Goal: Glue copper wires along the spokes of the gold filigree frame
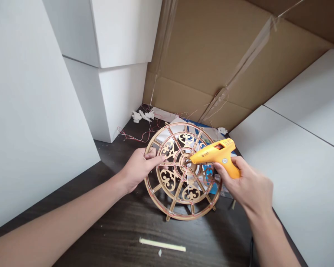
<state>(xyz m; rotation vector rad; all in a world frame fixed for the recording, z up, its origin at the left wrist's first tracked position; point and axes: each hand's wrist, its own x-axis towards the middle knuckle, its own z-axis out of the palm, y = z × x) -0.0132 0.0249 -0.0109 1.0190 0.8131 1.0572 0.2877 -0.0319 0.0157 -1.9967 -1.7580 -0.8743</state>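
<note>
A round wooden wheel frame [178,198] with spokes, rings and cut-out scroll ornaments is held tilted above the dark table. Thin red and pale wires run along its rings and spokes. My left hand [140,167] grips its left rim, thumb on the front face and fingers behind. In my right hand [247,181] is a yellow glue gun [211,154], my fingers wrapped round its handle. The nozzle points left at the wheel's hub; I cannot tell whether it touches.
On the dark table [114,230] lie a pale stick [162,244], crumpled white tissue [142,116], loose red wires [136,139] and papers behind the wheel. White boxes [122,96] stand left, a white panel [297,148] right, and brown cardboard [200,55] at the back.
</note>
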